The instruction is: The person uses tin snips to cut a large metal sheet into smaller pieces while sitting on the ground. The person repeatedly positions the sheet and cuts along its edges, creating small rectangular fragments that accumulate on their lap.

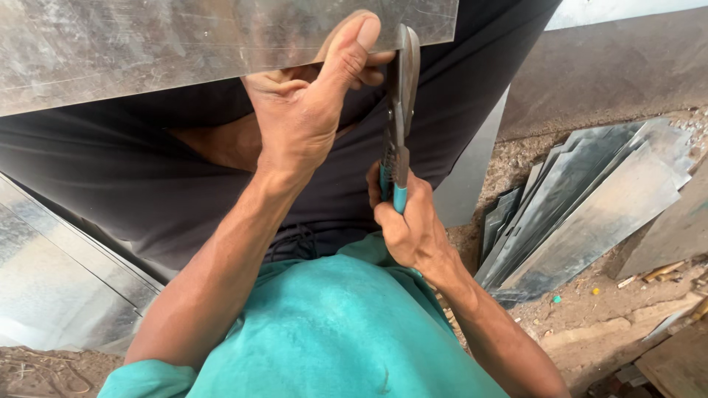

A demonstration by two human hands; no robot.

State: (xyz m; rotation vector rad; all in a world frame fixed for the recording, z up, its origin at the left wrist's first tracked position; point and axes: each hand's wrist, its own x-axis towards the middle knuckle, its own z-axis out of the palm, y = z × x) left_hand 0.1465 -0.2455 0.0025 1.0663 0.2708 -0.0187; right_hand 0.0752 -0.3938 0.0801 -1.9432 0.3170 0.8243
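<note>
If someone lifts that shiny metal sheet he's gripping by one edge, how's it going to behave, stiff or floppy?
Probably springy, not rigid: the metal sheet looks thin, and the snips are at its edge. It likely feels light for its size. The smooth shiny face may be slippery, which may be why the left hand pinches it with the thumb. The right hand holds the snips.

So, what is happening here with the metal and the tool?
A person is cutting a galvanized metal sheet with tin snips. The left hand grips the sheet's lower edge, thumb pressed on its face. The right hand squeezes the snips' teal handles, blades at the sheet's edge. A stack of cut metal strips lies on the ground at the right.
</note>
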